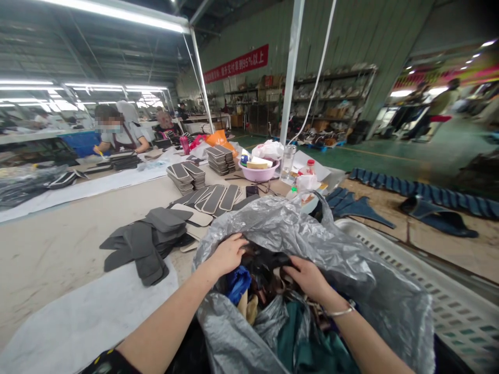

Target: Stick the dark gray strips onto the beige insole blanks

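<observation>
A large grey plastic bag (273, 221) stands open in front of me, filled with mixed scraps of material. Both hands reach into its mouth. My left hand (230, 254) has its fingers curled at the left end of a shiny black piece of material (268, 259); its fingertips are partly hidden. At the other end, my right hand (310, 278) grips the same black piece between thumb and fingers. Below them lie a crumpled blue scrap (238, 283), tan pieces (249, 309), brown strips and dark green cloth (307, 343).
Left of the bag, dark grey padded pieces (144, 241) lie heaped on the table (78, 228). Behind are stacked light-edged panels (187, 176) and a pink basin (259, 171). A white perforated crate (440, 291) stands right. Across the table, a person (122, 135) works.
</observation>
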`<state>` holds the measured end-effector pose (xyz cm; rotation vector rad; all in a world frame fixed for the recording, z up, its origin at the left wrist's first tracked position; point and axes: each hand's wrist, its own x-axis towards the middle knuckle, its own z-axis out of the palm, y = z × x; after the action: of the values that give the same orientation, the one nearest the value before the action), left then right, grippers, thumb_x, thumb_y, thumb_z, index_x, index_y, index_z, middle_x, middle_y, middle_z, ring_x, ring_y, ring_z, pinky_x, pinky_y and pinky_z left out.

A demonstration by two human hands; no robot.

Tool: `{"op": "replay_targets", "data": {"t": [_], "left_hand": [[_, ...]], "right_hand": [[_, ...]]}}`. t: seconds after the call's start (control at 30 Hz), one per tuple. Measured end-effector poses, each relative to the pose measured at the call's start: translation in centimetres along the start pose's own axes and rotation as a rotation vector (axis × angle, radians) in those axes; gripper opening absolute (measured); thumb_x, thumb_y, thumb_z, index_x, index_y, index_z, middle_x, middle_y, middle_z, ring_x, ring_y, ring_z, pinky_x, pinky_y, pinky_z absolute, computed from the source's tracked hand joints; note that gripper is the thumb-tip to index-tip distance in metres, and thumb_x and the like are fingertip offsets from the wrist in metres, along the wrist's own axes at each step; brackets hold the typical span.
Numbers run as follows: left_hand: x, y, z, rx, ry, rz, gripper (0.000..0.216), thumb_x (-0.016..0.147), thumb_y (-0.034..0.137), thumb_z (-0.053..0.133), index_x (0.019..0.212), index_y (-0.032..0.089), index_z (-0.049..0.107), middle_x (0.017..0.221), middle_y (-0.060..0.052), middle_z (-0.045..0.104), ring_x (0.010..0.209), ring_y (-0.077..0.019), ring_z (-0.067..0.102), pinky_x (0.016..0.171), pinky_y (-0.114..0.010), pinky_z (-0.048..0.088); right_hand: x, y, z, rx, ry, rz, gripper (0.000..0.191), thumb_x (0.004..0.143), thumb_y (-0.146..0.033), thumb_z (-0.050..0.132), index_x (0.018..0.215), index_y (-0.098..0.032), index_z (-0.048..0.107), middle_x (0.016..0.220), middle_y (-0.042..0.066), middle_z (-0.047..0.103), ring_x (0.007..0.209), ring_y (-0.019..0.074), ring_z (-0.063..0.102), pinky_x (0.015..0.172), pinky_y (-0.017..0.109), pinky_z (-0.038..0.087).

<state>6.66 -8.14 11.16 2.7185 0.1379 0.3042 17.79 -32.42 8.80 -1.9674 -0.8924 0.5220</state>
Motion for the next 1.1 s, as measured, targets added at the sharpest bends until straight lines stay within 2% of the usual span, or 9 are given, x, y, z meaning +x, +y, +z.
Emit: {"op": "replay_targets", "data": {"t": [0.17, 0.37, 0.5, 0.63, 0.8, 0.9, 0.97, 1.03, 1.1], "left_hand": [[-0.3, 2.7, -1.3, -0.049, 0.084, 0.035, 0.023, 0.079, 0.018, 0.050, 0.096, 0.016, 0.066, 0.100, -0.007, 0.063, 0.092, -0.0176, 0.059, 0.087, -0.031, 0.046], [-1.0, 8.5, -3.3, -0.285, 0.078, 0.150, 0.022, 0.082, 0.018, 0.048, 0.094, 0.019, 0.066, 0.090, -0.004, 0.065, 0.086, -0.0153, 0.059, 0.082, -0.026, 0.045], [-0.4, 8.9, -1.8, -0.522, 0.109, 0.039, 0.026, 0.083, 0.015, 0.045, 0.101, 0.019, 0.063, 0.099, -0.003, 0.065, 0.092, -0.0145, 0.059, 0.087, -0.026, 0.044], [0.2, 7.8, 0.6, -0.696, 0.192, -0.133, 0.026, 0.083, 0.019, 0.046, 0.105, 0.017, 0.060, 0.106, -0.005, 0.064, 0.096, -0.0161, 0.059, 0.088, -0.029, 0.045], [-1.0, 8.6, 2.1, -0.706, 0.124, -0.012, 0.024, 0.082, 0.023, 0.049, 0.101, 0.020, 0.063, 0.103, -0.004, 0.064, 0.097, -0.0166, 0.057, 0.091, -0.029, 0.042], [-2.1, 9.0, 3.6, -0.727, 0.085, -0.052, 0.016, 0.080, 0.026, 0.051, 0.084, 0.018, 0.065, 0.083, -0.003, 0.066, 0.079, -0.0153, 0.059, 0.076, -0.026, 0.046], [-2.7, 9.0, 4.9, -0.794, 0.031, -0.115, 0.024, 0.083, 0.031, 0.047, 0.074, 0.016, 0.063, 0.068, -0.002, 0.062, 0.065, -0.0129, 0.056, 0.063, -0.023, 0.045], [-3.0, 8.7, 6.1, -0.874, 0.012, -0.171, 0.027, 0.085, 0.035, 0.044, 0.077, 0.016, 0.062, 0.061, 0.000, 0.059, 0.057, -0.0115, 0.054, 0.057, -0.022, 0.043], [-3.2, 8.5, 6.7, -0.893, 0.088, -0.227, 0.024, 0.080, 0.036, 0.052, 0.093, 0.016, 0.059, 0.065, 0.000, 0.059, 0.059, -0.0124, 0.054, 0.060, -0.024, 0.044]], "right_hand": [[-3.5, 0.1, -2.5, 0.125, 0.298, 0.018, 0.025, 0.077, -0.037, 0.054, 0.094, -0.021, 0.062, 0.085, 0.002, 0.066, 0.081, 0.0201, 0.059, 0.076, 0.032, 0.047], [-4.8, -0.1, -3.9, 0.755, 0.621, -0.021, 0.037, 0.069, -0.030, 0.066, 0.103, -0.027, 0.055, 0.097, 0.000, 0.063, 0.082, 0.0153, 0.059, 0.073, 0.028, 0.049], [-4.8, -0.9, -4.8, 0.962, 0.664, -0.072, 0.027, 0.067, -0.027, 0.066, 0.091, -0.029, 0.056, 0.086, -0.005, 0.063, 0.075, 0.0120, 0.059, 0.070, 0.025, 0.048], [-4.9, -1.9, -4.8, 1.072, 0.589, -0.081, 0.013, 0.068, -0.032, 0.064, 0.077, -0.027, 0.055, 0.088, -0.003, 0.059, 0.080, 0.0139, 0.058, 0.075, 0.028, 0.048], [-5.1, -3.0, -4.2, 0.913, 0.513, -0.230, 0.017, 0.071, -0.024, 0.060, 0.060, -0.021, 0.048, 0.091, 0.000, 0.053, 0.090, 0.0185, 0.055, 0.086, 0.040, 0.043], [-5.5, -3.7, -4.3, 0.772, 0.566, -0.285, 0.020, 0.071, -0.018, 0.061, 0.056, -0.020, 0.048, 0.102, 0.000, 0.052, 0.105, 0.0201, 0.048, 0.089, 0.036, 0.040], [-5.9, -4.0, -4.4, 0.672, 0.618, -0.286, 0.021, 0.070, -0.018, 0.062, 0.055, -0.019, 0.048, 0.110, 0.000, 0.052, 0.111, 0.0212, 0.045, 0.090, 0.035, 0.038], [-6.4, -4.0, -4.3, 0.563, 0.638, -0.259, 0.024, 0.070, -0.020, 0.063, 0.053, -0.019, 0.046, 0.113, 0.002, 0.052, 0.112, 0.0233, 0.043, 0.089, 0.034, 0.038], [-7.0, -3.6, -3.9, 0.463, 0.611, -0.207, 0.026, 0.072, -0.024, 0.060, 0.052, -0.018, 0.044, 0.115, 0.005, 0.052, 0.111, 0.0238, 0.045, 0.085, 0.032, 0.040]]}}
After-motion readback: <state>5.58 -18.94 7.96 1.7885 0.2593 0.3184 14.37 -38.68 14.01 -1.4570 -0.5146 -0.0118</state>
